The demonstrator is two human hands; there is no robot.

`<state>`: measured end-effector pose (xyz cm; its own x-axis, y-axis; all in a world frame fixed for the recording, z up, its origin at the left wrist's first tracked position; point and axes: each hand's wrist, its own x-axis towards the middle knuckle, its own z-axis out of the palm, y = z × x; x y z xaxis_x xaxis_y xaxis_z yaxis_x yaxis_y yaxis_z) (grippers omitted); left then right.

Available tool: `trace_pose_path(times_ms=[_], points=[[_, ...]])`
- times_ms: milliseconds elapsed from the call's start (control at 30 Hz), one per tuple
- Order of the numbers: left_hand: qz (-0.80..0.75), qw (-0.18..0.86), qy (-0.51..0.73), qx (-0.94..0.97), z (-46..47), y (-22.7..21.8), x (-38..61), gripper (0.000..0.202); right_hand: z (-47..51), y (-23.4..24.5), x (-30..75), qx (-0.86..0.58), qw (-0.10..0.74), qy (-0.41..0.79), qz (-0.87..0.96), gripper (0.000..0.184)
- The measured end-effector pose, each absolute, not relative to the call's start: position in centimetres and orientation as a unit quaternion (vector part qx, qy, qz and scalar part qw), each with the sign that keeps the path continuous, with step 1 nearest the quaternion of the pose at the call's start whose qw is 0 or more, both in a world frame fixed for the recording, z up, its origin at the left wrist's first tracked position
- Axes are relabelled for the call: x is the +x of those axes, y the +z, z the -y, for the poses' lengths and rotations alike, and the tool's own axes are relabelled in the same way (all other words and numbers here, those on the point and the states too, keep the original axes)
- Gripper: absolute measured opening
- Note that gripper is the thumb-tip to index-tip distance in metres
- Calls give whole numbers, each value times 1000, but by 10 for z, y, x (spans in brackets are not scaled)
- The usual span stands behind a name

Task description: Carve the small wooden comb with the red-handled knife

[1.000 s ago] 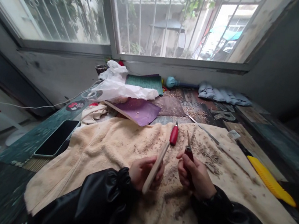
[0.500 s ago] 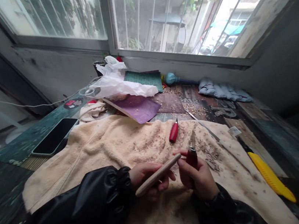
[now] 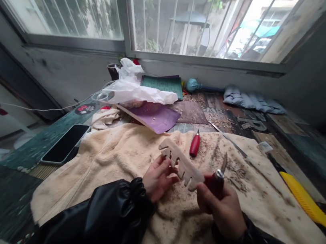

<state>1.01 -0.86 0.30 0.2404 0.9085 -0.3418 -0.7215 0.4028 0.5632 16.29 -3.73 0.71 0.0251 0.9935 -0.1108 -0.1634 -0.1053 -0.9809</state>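
Observation:
A flat, pale piece of wood [image 3: 185,166] with several notches along its lower edge is held up between my hands, broad face towards me. My left hand [image 3: 159,178] has thumb and fingertips at its left part, the fingers loosely curled. My right hand [image 3: 223,207] is wrapped round the dark red handle of a carving knife [image 3: 216,182], whose short blade points up and away. The right thumb also presses on the wood's right end. Past the wood, a second red-handled carving tool [image 3: 195,144] lies on the beige towel [image 3: 109,159].
Wood shavings litter the towel and table. On the right lie a yellow-handled tool [image 3: 308,201] and a long thin metal tool [image 3: 230,139]. A phone [image 3: 65,144] rests at left. Purple sheet [image 3: 159,118], white plastic bag [image 3: 145,94] and green mat [image 3: 163,85] lie behind.
The wood has turned from edge-on to showing its broad notched face. My right hand has moved right and nearer with the knife. My left hand's grip has loosened. The view has shifted slightly left.

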Motion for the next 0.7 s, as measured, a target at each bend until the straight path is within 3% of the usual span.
trace_pose_path(times_ms=[233,433,700], points=[[-276,834,459,132,11,-2,10,19,48,9,160,-464,452,472,598,23],[-242,850,447,142,9,-2,9,14,39,11,171,-420,350,259,796,23],[-352,815,424,178,9,-3,10,19,35,5,172,-462,273,152,830,27]])
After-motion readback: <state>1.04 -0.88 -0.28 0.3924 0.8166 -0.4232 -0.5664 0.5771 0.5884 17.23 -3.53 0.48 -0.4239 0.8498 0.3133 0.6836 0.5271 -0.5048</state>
